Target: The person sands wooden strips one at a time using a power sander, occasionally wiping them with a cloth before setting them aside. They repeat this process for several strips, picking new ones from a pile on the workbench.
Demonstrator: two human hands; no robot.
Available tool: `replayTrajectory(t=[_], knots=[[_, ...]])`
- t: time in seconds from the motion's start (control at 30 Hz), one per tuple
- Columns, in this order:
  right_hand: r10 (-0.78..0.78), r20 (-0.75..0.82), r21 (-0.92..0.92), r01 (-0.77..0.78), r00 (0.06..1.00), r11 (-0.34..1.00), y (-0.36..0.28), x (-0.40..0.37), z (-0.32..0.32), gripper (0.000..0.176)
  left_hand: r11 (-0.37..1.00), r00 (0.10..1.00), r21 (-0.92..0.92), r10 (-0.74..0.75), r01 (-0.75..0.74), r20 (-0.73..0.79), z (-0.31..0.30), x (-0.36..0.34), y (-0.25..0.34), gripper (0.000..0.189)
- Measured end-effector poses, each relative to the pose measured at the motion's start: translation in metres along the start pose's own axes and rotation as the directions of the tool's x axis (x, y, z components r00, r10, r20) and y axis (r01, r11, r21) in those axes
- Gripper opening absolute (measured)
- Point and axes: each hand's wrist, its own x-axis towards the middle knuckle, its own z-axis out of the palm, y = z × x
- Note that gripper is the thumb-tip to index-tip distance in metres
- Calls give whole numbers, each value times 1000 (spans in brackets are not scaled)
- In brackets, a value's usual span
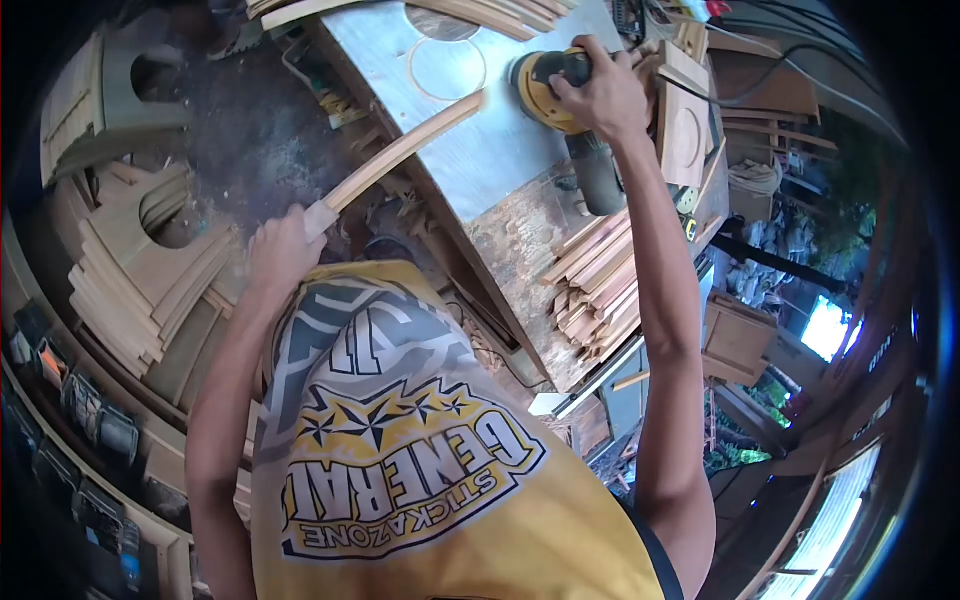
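My left hand is closed around one end of a long, narrow wooden strip. The strip slants up across the bench edge, and its far end lies over the pale sheet on the bench. My right hand grips the top of a yellow and black power sander with a dark dust canister hanging from it. The sander is just right of the strip's far end, with a small gap visible between them. Its sanding face is turned toward the strip and seen edge-on.
The workbench carries a stack of wooden strips near its front corner, and more strips lie at the back. Cut panels are piled on the left. A black cable runs off to the right. Tool cases line the lower left.
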Motion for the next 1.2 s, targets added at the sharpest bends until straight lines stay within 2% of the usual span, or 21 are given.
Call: replayTrajectory(t=[0.2,0.4,0.57,0.67,0.73,0.8,0.9,0.93,1.07,1.1,1.17,1.2], knots=[[4,-2,87,-3,1000,996,-45,-14,-18,58,996,998,51,69,-68,-13,-6,3,-2,34],[-177,120,119,162,977,979,-111,-42,-17,53,998,998,23,53,-54,13,-13,8,10,34],[-73,63,74,68,995,995,-77,-20,-9,53,999,999,48,10,-13,45,-11,-6,-4,35],[-98,49,93,93,994,991,-82,-33,-11,53,999,999,5,32,-32,-14,-13,-2,-2,35],[-149,96,135,136,984,982,-107,-49,-16,52,998,998,28,53,-53,-22,-14,4,7,35],[-235,116,155,216,965,964,-134,-66,-21,52,997,999,56,53,-54,9,-15,10,11,35],[-250,144,150,229,957,962,-149,-76,-27,54,997,998,60,48,-51,37,-13,8,8,35],[-240,144,154,218,960,964,-141,-73,-24,54,998,998,41,50,-51,33,-12,5,4,34],[-9,46,33,7,999,999,-71,-28,-9,55,996,997,49,66,-68,37,-10,-8,-5,34],[6,35,28,-7,999,1000,-55,-23,-6,55,998,998,47,49,-51,27,-10,-11,-5,34],[-75,-155,-75,64,985,995,-29,-22,-4,57,998,999,44,44,-44,16,-8,-18,-11,33],[-83,-174,-82,70,981,994,-24,-18,-15,57,999,999,35,30,-30,18,-7,-17,-16,34]])
